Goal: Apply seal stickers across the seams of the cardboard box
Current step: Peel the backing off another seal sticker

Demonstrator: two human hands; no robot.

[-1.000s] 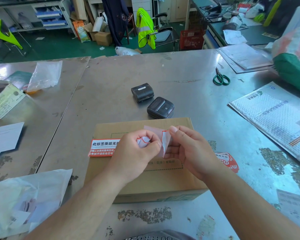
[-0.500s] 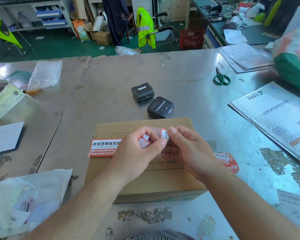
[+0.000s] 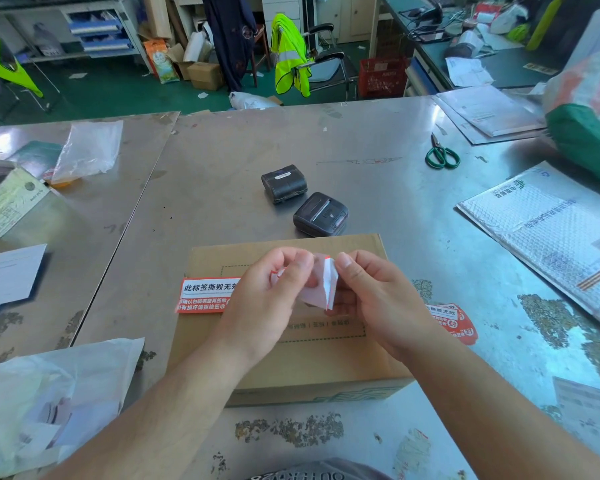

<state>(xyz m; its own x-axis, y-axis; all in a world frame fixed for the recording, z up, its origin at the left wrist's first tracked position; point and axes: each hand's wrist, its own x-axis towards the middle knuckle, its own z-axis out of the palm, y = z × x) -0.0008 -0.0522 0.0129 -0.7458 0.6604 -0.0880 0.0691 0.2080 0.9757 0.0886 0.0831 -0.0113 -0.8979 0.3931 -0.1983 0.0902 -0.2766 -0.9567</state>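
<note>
The left sticker (image 3: 205, 294) was already on the box (image 3: 291, 362) (right sticker (image 3: 454, 322) lay just beside it); my left hand (image 3: 267, 303) and right hand (image 3: 378, 303) both pinched a new sticker (image 3: 323, 289), not yet applied.

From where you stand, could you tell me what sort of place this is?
Probably a parcel packing room: a cardboard box bearing a red seal sticker sits on a steel table, with a black label printer behind it and a bubble mailer at right.
</note>
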